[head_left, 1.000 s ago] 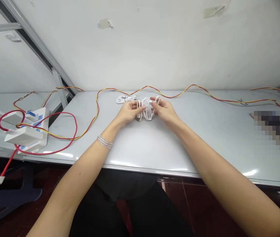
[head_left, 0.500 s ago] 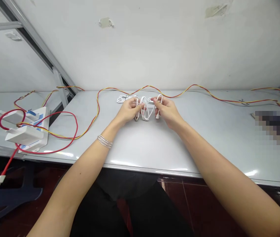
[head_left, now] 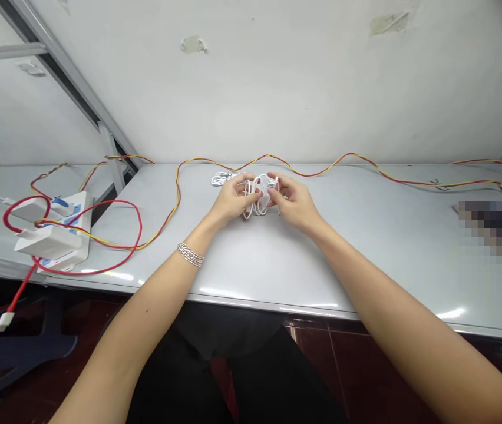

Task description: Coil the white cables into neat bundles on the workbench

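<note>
Right hand [head_left: 295,203] a little nearer the left hand [head_left: 233,200] than half a second ago, the strand between them no longer drawn out and the plug that hung below the right fingers out of sight; left grasps the white cable [head_left: 260,209] by its loops, right pinches a loop at the other side; cable held between both hands, over the bench [head_left: 273,265]; tied bundle [head_left: 221,179] behind left hand; red-yellow wire [head_left: 177,197] along the wall [head_left: 277,88]; strip [head_left: 83,221] far left

The left fingers [head_left: 251,199] and right fingers [head_left: 279,199] hold a looped white cable [head_left: 260,212] over the grey table [head_left: 262,259].
</note>
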Demonstrator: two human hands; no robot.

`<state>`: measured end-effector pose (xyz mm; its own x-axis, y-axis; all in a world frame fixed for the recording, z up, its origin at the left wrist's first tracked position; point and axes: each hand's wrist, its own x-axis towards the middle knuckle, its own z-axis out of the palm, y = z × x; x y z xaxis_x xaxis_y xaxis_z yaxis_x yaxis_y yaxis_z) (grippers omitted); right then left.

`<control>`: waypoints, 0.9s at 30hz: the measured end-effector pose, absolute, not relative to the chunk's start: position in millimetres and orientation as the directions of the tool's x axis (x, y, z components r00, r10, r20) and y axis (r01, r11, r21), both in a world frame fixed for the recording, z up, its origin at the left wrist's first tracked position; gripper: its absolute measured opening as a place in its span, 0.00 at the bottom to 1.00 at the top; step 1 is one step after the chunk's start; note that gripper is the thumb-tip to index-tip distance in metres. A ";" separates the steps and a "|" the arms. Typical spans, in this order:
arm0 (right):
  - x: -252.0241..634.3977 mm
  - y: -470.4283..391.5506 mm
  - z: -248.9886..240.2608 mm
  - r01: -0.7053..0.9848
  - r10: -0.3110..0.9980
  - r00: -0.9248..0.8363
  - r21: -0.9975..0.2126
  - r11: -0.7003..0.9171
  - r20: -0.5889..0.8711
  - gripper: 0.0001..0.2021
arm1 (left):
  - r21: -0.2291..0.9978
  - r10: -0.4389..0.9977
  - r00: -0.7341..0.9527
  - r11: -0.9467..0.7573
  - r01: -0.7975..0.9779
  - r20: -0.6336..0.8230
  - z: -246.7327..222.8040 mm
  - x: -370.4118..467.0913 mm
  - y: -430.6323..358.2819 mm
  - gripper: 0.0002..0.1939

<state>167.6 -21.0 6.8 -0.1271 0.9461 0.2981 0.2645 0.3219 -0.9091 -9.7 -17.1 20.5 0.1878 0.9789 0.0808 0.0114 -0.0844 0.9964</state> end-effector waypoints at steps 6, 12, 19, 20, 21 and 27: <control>168.9 -20.7 3.7 0.379 0.897 -0.103 -0.817 0.435 0.430 0.25 | 0.999 0.970 0.239 -0.039 0.014 0.035 26.4 -7.9 -22.2 0.23; 168.5 -25.2 6.8 0.425 0.886 -0.056 -0.792 0.438 0.460 0.24 | 0.999 0.965 0.261 -0.019 -0.050 0.031 26.9 -7.7 -21.9 0.23; 165.8 -27.8 9.2 0.414 0.888 -0.026 -0.804 0.427 0.459 0.21 | 0.993 0.967 0.256 0.023 -0.119 0.009 26.0 -8.3 -21.2 0.27; 165.5 -28.2 9.6 0.393 0.899 -0.013 -0.824 0.407 0.438 0.21 | 0.994 0.968 0.250 0.014 -0.109 0.013 26.3 -8.1 -21.5 0.26; 165.2 -28.7 10.1 0.371 0.911 0.000 -0.846 0.383 0.412 0.22 | 0.995 0.969 0.245 0.008 -0.096 0.016 26.7 -7.8 -22.0 0.25; 163.8 -30.1 9.7 0.368 0.911 0.088 -0.863 0.346 0.402 0.20 | 0.996 0.975 0.222 0.001 -0.089 0.019 27.3 -4.0 -22.9 0.19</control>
